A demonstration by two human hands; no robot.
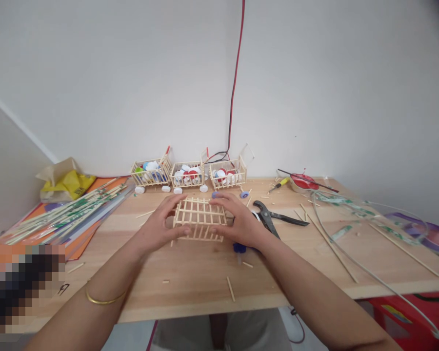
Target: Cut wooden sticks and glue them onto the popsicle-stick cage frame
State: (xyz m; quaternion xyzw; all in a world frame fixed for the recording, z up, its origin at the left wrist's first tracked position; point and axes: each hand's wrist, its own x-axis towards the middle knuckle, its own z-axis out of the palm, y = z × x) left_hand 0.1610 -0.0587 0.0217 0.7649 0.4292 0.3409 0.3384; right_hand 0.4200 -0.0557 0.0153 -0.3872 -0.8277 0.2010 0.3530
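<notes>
Between my two hands is a small cart frame (200, 218) built from thin wooden sticks, held just over the table. My left hand (164, 222) grips its left end, thumb in front and fingers behind. On the other end, my right hand (237, 219) closes the same way. Behind it stand three finished-looking stick carts: a left cart (151, 173), a middle cart (188, 175) and a right cart (227, 174), each filled with coloured bottle caps. Black pliers (269, 217) lie beside my right hand, and a dark blue object (239, 247) is partly hidden under it.
Bundled sticks (73, 209) lie on orange sheets at left, near a yellow bag (69, 185). At right are a yellow-handled knife (280, 184), a red bowl (303, 183), loose sticks (329, 246) and a white cable (354, 265). A red stool (406, 317) stands below the table edge.
</notes>
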